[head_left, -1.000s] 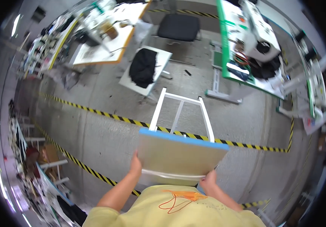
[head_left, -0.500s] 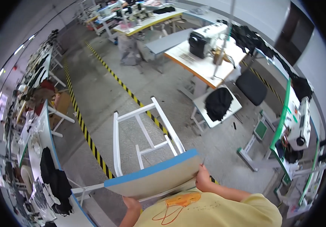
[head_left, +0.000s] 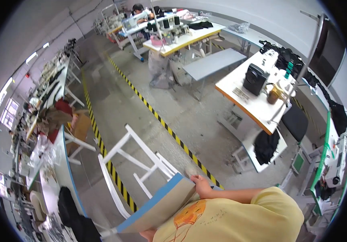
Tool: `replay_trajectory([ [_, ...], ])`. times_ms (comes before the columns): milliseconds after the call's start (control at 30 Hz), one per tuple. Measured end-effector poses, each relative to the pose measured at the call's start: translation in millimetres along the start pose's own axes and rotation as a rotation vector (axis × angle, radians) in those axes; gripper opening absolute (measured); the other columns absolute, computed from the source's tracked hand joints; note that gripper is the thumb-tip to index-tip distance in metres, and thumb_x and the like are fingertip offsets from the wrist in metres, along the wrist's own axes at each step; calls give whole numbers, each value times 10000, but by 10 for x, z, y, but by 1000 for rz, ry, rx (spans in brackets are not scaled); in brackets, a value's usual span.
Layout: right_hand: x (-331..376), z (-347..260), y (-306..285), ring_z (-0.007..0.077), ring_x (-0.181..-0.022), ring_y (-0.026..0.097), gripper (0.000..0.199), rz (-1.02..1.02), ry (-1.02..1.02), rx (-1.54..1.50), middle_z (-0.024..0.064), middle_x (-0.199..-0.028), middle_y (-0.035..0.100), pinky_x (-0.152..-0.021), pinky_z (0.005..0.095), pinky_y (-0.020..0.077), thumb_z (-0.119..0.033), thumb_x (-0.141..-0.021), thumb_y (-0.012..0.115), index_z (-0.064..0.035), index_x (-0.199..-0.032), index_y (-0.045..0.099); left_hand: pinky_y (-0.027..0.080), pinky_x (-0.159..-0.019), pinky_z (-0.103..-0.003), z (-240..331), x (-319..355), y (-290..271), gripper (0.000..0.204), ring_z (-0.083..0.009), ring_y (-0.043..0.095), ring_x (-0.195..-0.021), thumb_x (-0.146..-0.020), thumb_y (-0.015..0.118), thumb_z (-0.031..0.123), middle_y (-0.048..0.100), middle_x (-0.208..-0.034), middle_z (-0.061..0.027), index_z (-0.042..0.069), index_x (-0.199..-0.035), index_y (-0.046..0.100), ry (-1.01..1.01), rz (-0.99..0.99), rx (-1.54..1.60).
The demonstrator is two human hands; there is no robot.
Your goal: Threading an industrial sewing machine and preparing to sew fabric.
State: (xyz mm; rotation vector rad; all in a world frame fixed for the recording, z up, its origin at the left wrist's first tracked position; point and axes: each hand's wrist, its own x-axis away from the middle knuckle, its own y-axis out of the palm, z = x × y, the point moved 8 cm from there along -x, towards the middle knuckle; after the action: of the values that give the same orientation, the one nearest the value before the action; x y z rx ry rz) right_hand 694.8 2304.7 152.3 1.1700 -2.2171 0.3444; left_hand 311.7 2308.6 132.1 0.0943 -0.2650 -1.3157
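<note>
On the far left stands a long white table (head_left: 62, 169) with a blue edge, piled with bags and clothes. Next to it, on the grey floor (head_left: 141, 105), runs a yellow and black striped line (head_left: 97, 133).

In the middle, the person carries a small white table with a flat board top edged in blue (head_left: 157, 203). It is tipped on its side, so its white metal legs (head_left: 135, 161) stick out over the floor, away from the person's body. The top rests close against the yellow shirt (head_left: 230, 218).

The left hand (head_left: 147, 234) is at the low end of the board, near the bottom edge of the picture. Only a small bit of it shows, so I cannot tell how its fingers sit. The right hand (head_left: 201, 186) is curled around the top corner of the board, fingers wrapped over the edge. The right arm is bent, with the elbow out to the right.

To the right is a white table with an orange edge (head_left: 254, 105), with a black sewing machine (head_left: 255, 78) on it, and a black chair (head_left: 295, 121) close by.

I think the sticking-out legs could bump the long table on the left, because the way between is tight. The board could also slip, since the hands hold only its edges and the legs pull it down forward.
</note>
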Motion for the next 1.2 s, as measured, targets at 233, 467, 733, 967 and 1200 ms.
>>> replay_trajectory([
  [233,-1630,-1182,1398,132,-642,499,283,-71,-76,262,44,-768,586,-579,298,398,-295,-865,547,-41,-980,591,389,-924,-360,554,-2008,701,483,-232,476,-1105,-903,390,401,501,-1224,-89,60,-1241,443,61,78,7],
  [467,-2902,-2439,3052,144,-605,491,321,-204,26,213,52,-729,567,-547,315,400,-331,-869,521,-59,-1033,563,384,-928,-354,630,-3880,1055,514,-236,470,-1112,-903,371,426,488,-1240,-100,52,-1250,432,84,224,77],
  [733,-4562,-3559,4743,175,-801,516,318,-151,139,282,66,-853,583,-729,316,412,-326,-871,505,-107,-1094,564,359,-949,-375,1215,-6805,1889,582,-256,438,-1145,-894,303,480,467,-1267,-107,61,-1284,407,-204,55,219],
  [967,-6322,-4139,5640,258,-864,572,354,70,33,-74,170,-918,618,-772,343,422,-344,-874,489,-20,-963,601,335,-975,-382,944,-9297,2352,587,-274,421,-1162,-881,313,483,459,-1288,-98,75,-1292,409,-290,52,140],
  [1200,-8130,-5576,6548,262,-904,506,376,72,-18,125,149,-1025,574,-775,389,395,-345,-885,450,-14,-1039,540,354,-952,-416,1236,-11567,3766,541,-293,445,-1134,-885,348,417,468,-1263,-104,44,-1271,416,-253,-14,-23],
])
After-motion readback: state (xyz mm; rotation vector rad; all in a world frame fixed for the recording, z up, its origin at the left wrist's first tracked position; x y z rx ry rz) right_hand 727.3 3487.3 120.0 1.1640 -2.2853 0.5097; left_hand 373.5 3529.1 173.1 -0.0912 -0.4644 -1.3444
